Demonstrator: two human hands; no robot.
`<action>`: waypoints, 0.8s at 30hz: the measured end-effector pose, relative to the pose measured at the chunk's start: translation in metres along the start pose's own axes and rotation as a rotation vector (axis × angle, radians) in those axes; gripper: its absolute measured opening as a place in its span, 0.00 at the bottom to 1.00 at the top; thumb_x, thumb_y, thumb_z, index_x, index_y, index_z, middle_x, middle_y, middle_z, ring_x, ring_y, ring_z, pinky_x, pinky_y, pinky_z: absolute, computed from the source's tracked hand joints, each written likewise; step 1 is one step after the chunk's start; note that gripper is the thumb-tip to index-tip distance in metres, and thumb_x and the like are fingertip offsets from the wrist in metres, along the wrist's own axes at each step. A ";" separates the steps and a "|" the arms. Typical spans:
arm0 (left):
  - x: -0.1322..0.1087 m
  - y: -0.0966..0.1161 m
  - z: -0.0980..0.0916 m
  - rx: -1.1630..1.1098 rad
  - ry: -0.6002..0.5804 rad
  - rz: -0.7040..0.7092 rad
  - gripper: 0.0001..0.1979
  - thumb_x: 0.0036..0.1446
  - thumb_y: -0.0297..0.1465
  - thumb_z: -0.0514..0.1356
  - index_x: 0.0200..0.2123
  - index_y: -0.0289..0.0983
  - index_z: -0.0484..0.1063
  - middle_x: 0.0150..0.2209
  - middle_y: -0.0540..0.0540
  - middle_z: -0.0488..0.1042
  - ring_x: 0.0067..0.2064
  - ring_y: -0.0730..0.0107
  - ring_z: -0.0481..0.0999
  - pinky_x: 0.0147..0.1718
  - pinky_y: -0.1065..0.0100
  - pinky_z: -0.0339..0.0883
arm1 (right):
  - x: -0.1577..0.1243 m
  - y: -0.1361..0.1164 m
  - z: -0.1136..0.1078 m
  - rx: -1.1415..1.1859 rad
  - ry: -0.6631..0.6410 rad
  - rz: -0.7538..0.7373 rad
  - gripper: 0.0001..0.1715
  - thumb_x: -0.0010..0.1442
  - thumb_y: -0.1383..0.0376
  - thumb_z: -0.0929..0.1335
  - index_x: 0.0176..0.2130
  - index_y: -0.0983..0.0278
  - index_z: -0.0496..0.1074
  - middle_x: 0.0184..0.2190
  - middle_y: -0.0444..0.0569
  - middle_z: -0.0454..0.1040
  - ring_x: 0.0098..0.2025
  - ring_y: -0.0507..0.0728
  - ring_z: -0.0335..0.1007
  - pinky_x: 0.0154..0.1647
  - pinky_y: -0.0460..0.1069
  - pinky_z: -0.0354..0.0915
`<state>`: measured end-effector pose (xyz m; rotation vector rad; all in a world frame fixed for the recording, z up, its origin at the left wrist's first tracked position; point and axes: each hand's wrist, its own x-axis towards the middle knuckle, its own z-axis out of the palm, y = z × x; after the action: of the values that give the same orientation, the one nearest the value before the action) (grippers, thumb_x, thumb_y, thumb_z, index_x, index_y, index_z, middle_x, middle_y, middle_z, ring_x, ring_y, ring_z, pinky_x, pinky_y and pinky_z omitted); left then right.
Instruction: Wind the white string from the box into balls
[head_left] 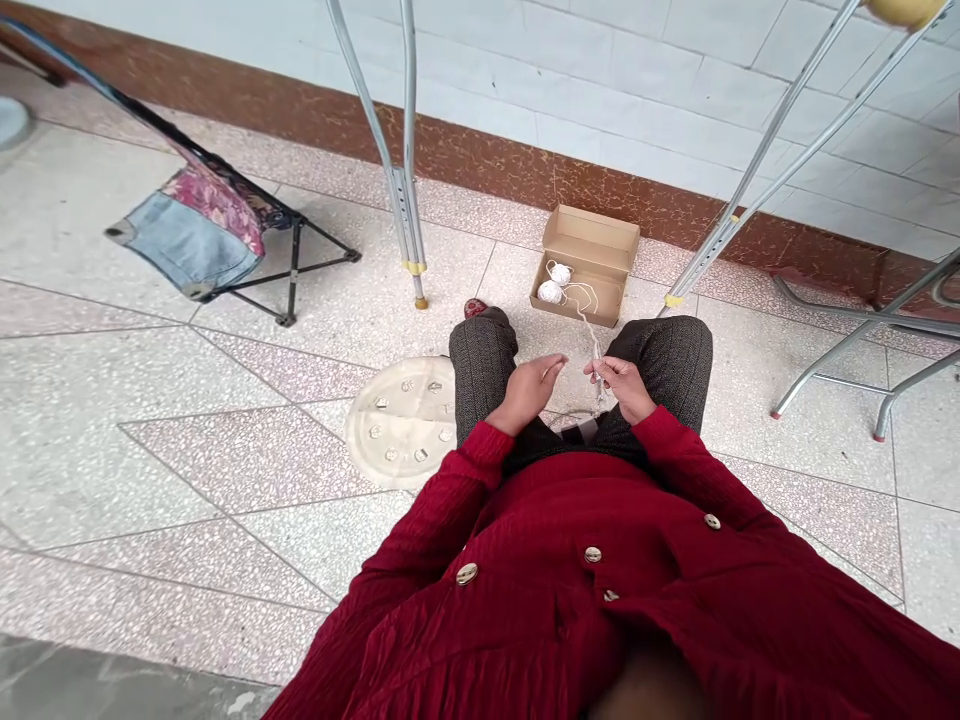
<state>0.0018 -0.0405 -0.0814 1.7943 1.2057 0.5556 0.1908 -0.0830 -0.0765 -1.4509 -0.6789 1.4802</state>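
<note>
The 2 yarn balls (551, 292) and the trailing strand (595, 343) are white; the box (592, 243) is plain tan. The cardigan (525, 530) is deep red and ribbed, its buttons (466, 574) cream with dark marks. The trousers (484, 375) are flecked dark grey. The mat (401, 408) is cream with small dark-edged motifs. The folding seat (180, 250) pairs faded blue with pink-purple floral. The skirting (480, 150) is veined red-brown, the floor (277, 360) speckled pink and off-white.

The head camera looks down past the hands (531, 390) toward a tiled wall (600, 90).
</note>
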 end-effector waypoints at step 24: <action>0.072 0.021 -0.026 0.500 -0.337 0.513 0.14 0.66 0.28 0.52 0.36 0.39 0.79 0.33 0.47 0.80 0.39 0.64 0.77 0.57 0.56 0.60 | -0.027 -0.028 -0.019 -0.172 -0.399 -0.034 0.27 0.60 0.47 0.71 0.44 0.67 0.81 0.25 0.42 0.65 0.29 0.49 0.60 0.33 0.48 0.54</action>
<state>0.0237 0.0318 -0.0571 2.5318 0.6783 0.2159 0.2123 -0.0987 -0.0422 -1.2697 -1.0910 1.7387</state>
